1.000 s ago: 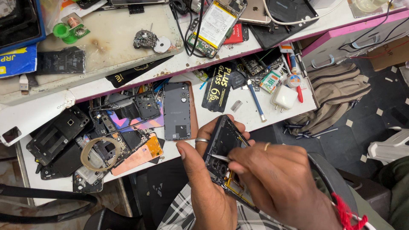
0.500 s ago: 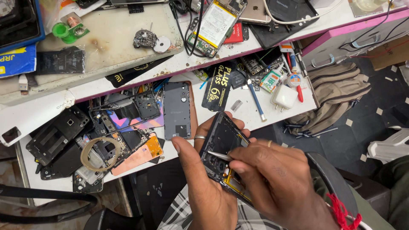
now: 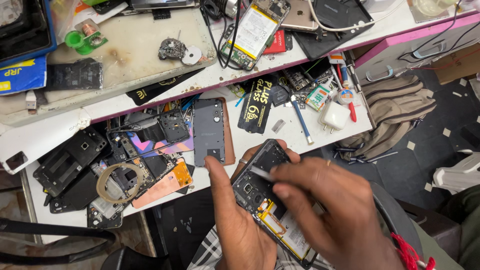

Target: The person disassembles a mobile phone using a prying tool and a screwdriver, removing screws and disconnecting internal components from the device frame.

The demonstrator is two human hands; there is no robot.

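Desk (image 3: 320, 142) strewn with phone parts above my lap | opened phone (image 3: 260, 187) cradled in my left hand (image 3: 240, 230), fingers wrapped round its edge | right hand (image 3: 340, 215) over its lower half | fingers pinching thin tool (image 3: 261, 173) against its frame

A white lower workbench shelf (image 3: 260, 145) carries a grey flat phone back cover (image 3: 208, 131); left of it, black phone frames (image 3: 75, 165); right, a white charger plug (image 3: 334, 116).
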